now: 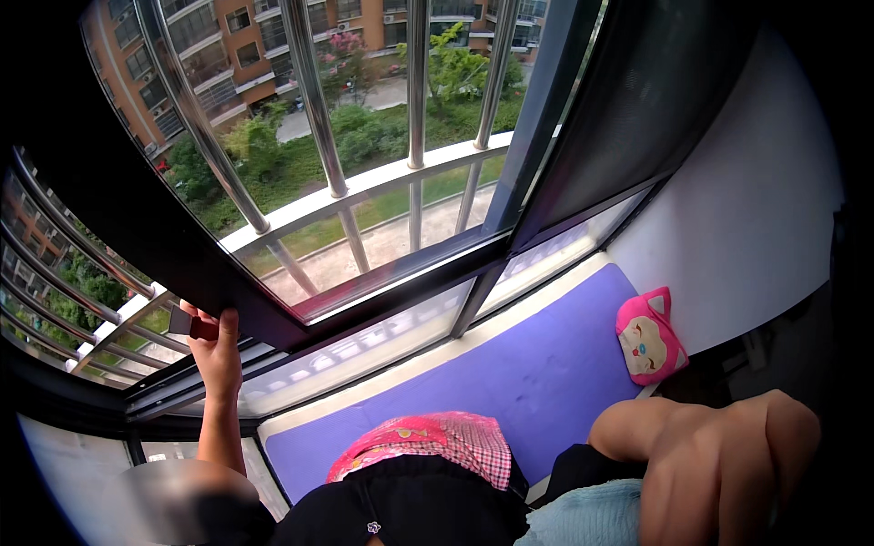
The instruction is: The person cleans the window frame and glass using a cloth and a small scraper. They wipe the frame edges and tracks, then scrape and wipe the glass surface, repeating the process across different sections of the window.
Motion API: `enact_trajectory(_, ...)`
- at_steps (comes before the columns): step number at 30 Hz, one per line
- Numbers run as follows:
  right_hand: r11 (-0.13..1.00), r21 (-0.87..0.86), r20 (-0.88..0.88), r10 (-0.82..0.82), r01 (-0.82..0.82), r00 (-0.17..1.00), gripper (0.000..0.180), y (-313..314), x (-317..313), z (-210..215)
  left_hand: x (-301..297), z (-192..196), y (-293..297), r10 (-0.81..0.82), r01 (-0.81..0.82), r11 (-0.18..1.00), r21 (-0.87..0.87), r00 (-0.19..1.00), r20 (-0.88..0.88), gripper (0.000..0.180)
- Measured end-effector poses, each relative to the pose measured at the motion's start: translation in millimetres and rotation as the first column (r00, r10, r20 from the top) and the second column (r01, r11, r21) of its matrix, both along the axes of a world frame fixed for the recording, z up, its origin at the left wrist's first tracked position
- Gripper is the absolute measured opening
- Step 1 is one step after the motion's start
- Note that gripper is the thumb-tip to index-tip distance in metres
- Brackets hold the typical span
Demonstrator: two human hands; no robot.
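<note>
My left hand (218, 350) is raised at the lower left, against the dark window frame (246, 300). Its fingers and thumb close round a small dark red and grey piece (204, 329), whose kind I cannot make out. Low on the right, very near the camera, my right hand (710, 455) is bent with its fingers curled. A crinkled light-blue cloth (587, 517) bunches against it and seems to be in its grip; part of the hold is hidden.
Metal bars (414, 109) stand outside the glass, above a garden. Below the window runs a ledge with a purple mat (546, 355). A pink cat-faced cushion (651, 337) rests at its right end, beside a white wall (728, 209). Pink checked fabric (473, 446) lies in front of me.
</note>
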State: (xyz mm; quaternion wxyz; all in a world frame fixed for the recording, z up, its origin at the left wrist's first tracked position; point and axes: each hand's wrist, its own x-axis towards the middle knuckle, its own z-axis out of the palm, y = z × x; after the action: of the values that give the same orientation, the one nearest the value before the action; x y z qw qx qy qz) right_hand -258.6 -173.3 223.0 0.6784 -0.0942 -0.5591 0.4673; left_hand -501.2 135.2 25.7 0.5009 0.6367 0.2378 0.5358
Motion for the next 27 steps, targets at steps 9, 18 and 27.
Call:
enact_trajectory(9, 0.916, -0.2, -0.213, -0.388, 0.349, 0.896, 0.009, -9, -58, 6, 70, 3, -18, -0.158, 0.154, 0.986, 0.056, 0.986, 0.06, 0.036)
enact_trajectory(18, 0.997, -0.014, 0.031, -0.08, 0.08, 0.996, 0.021, -17, -37, 16, 130, 3, -30, -0.351, 0.353, 0.933, -0.066, 0.936, 0.043, 0.032)
enact_trajectory(27, 0.943, 0.151, 0.328, -0.331, 0.297, 0.884, 0.018, -44, -24, 28, 159, 2, -6, -0.454, 0.463, 0.886, 0.03, 0.878, -0.153, 0.032)
